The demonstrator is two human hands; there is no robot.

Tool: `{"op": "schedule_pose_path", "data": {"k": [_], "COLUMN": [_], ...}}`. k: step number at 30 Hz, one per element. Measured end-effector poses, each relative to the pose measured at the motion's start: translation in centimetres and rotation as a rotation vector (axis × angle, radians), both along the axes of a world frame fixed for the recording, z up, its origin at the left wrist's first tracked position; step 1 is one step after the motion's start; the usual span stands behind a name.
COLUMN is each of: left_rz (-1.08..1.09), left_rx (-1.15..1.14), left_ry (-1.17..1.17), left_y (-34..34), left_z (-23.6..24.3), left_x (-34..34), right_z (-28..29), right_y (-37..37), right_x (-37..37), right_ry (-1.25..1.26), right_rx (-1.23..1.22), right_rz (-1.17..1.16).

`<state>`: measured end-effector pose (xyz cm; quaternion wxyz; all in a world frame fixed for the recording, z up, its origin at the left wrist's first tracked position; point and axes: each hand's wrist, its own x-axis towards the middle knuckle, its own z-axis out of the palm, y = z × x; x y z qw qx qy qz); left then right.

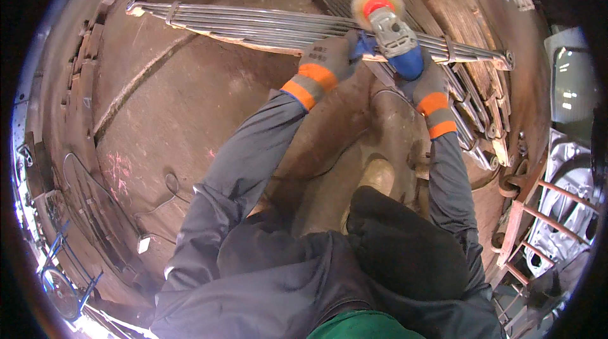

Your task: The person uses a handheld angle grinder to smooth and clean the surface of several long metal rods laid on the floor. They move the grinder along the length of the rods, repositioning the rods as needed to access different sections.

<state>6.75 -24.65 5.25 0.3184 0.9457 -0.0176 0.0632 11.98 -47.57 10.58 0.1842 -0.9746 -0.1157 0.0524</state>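
Observation:
An angle grinder with a grey metal head and blue body hangs over the right part of a long leaf spring. Its round disc looks blurred, with an orange-red centre. My left hand, in a grey glove with orange bands, is closed round the blue side handle. My right hand, gloved alike, grips the rear of the body, its fingers partly hidden. The spring is a stack of thin steel leaves with clamps and rolled eyes, lying across in front of me. Whether the disc touches it I cannot tell.
More leaf springs lie at the right, and steel bars line the left side. A thin cord runs over the brown floor. My boot stands below the grinder. A reddish metal frame and a silver panel are at lower right.

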Motion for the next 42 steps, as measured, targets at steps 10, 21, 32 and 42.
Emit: {"op": "schedule_pose_path", "data": {"k": [10,21,32,42], "left_rz": [0.018,0.286,0.002,-0.2], "left_rx": [0.037,0.043,0.06,0.087], "left_ry": [0.054,0.107,0.029,0.014], "left_y": [0.4,8.3,3.5,-3.6], "left_z": [0.5,-2.1,0.3,2.7], "left_x": [0.6,-3.7,0.5,2.4], "right_z": [1.0,3.2,0.5,-0.8], "right_y": [1.0,9.5,3.5,-4.4], "right_x": [0.7,-0.7,-0.4,-2.0], "right_ry": [0.021,0.193,0.164,-0.007], "right_rx": [-0.015,-0.141,0.068,0.007], "right_rz": [0.03,0.21,0.005,-0.2]}}
